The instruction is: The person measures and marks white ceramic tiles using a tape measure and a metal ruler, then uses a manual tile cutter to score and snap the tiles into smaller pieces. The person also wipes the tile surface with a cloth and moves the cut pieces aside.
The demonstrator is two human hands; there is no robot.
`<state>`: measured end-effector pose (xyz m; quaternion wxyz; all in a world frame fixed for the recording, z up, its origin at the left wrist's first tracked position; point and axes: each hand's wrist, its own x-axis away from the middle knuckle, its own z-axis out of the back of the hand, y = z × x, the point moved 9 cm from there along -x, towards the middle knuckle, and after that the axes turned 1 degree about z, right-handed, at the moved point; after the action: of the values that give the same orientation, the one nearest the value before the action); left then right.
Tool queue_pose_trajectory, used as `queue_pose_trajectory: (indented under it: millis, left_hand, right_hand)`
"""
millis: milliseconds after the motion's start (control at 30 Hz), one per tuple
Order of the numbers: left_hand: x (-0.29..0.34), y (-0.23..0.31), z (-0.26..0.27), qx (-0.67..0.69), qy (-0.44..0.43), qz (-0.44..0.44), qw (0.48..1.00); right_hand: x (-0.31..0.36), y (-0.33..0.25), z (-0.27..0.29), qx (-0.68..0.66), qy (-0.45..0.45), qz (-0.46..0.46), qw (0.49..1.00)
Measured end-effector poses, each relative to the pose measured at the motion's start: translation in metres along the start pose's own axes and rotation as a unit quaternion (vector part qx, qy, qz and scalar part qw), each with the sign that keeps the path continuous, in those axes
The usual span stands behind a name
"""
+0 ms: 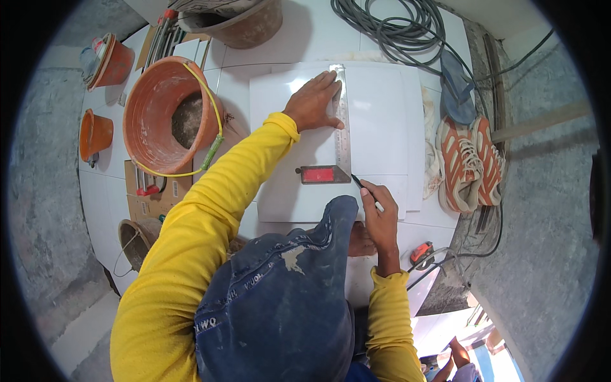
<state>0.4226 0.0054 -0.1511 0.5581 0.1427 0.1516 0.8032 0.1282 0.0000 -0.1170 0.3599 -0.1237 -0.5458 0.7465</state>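
Note:
A white tile (286, 191) lies flat on more white tiles, with a faint line running across it. A metal try square (342, 137) rests on the tile, its red-inlaid stock toward me and its blade pointing away. My left hand (314, 102) presses down along the blade's left edge, fingers stretched and thumb spread. In my right hand (381, 213) a marker pen (378, 205) with a dark tip is gripped. That tip meets the tile beside the square's corner. A bare foot (361, 240) shows partly near my right wrist.
An orange bucket (143, 121) with a yellow handle stands at left, near smaller buckets. A grey tub (251, 25) and coiled cable (401, 25) lie at the far side. Shoes (459, 165), a sandal (455, 89) and a tape measure (421, 253) sit at right.

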Motion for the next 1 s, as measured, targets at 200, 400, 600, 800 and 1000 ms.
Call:
queue_pose_trajectory:
  millis: [200, 400, 600, 800, 1000]
  left_hand:
    - [0.000, 0.004, 0.002, 0.001, 0.000, -0.012, 1.000]
    - [0.000, 0.003, 0.003, -0.003, 0.001, -0.011, 1.000]
    - [0.000, 0.002, 0.001, 0.001, -0.003, -0.010, 1.000]
    - [0.000, 0.003, 0.004, 0.004, -0.008, -0.005, 1.000]
    - [-0.002, 0.003, 0.003, 0.004, -0.001, 0.005, 1.000]
  right_hand:
    - [0.005, -0.003, 0.000, 0.001, 0.013, 0.020, 1.000]
    - [0.007, -0.006, -0.002, 0.013, 0.012, 0.026, 1.000]
    - [0.011, -0.008, -0.005, 0.027, 0.016, 0.031, 0.999]
    - [-0.002, -0.025, 0.008, 0.009, 0.081, 0.075, 0.994]
    - [-0.096, -0.038, 0.028, 0.111, 0.194, 0.162, 0.961]
